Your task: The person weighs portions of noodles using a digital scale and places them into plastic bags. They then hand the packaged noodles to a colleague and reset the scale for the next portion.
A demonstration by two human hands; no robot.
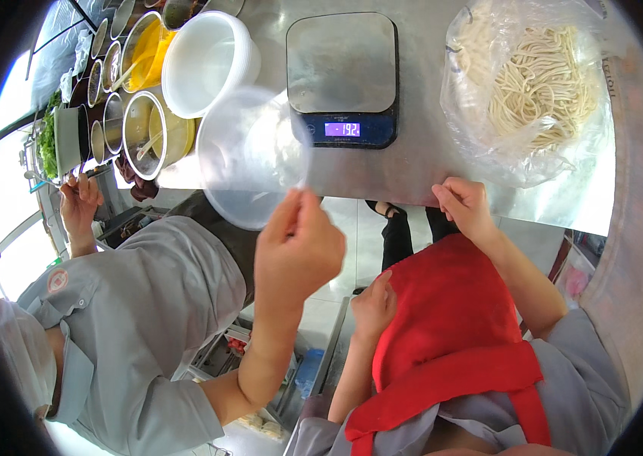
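My left hand (375, 305) hovers by the side of my red apron (447, 302), holding nothing, its index finger held apart from the loosely bent others. At the front edge of the steel table (424, 165) is my right hand (464, 205), loosely curled with nothing visible in it. Beyond it on the right lies a clear plastic bag (469, 114) of pale fresh noodles (544, 85). A digital kitchen scale (342, 62) with a lit display sits ahead of me, its pan bare. To my left, a co-worker's hand (301, 245) grips a translucent plastic bowl (253, 159) by its rim.
The co-worker in a grey shirt (144, 302) stands close on my left. A stack of white plastic bowls (207, 62) is beside the scale. Farther left are tubs of yellow contents (153, 51), several smaller containers and a pot (67, 139) near leafy greens (47, 139).
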